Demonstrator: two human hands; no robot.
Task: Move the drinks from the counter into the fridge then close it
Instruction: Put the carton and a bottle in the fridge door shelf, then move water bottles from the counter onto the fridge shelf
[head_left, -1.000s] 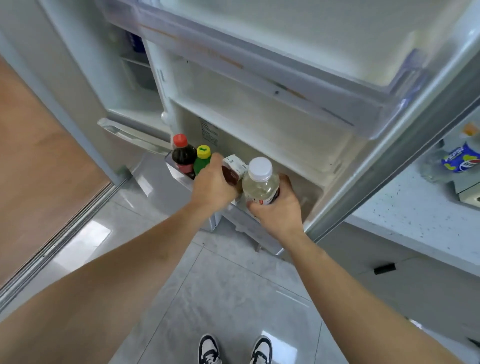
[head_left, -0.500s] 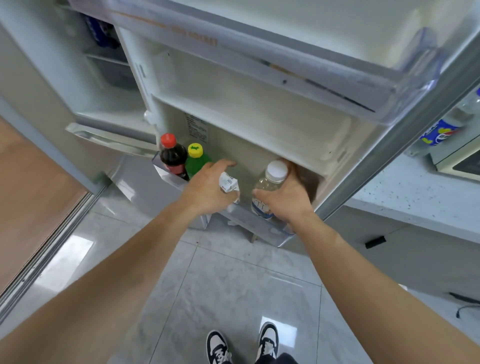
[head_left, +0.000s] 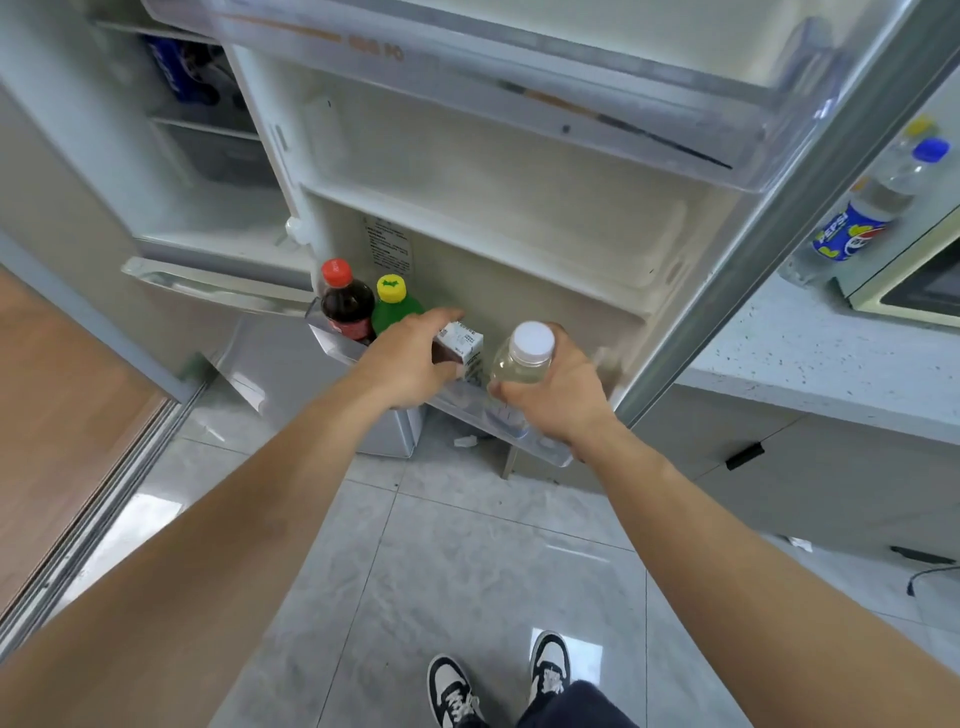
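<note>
Floor tiles (head_left: 467, 571): glossy, marbled grey. Door bin (head_left: 467, 410): clear smooth plastic. Bench (head_left: 805, 358): matt speckled stone. Carton (head_left: 462, 345): printed paper. Bottle (head_left: 519, 358): clear plastic.

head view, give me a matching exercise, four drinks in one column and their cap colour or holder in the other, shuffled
Things:
1. cola bottle
2. green bottle
3. small carton
4. clear bottle

Descriptions:
A. white cap, held by the right hand
B. yellow cap, in the door shelf
C. red cap, leftmost in the door shelf
D. no cap showing, held by the left hand

Pairs: 1-C, 2-B, 3-D, 4-A
</note>
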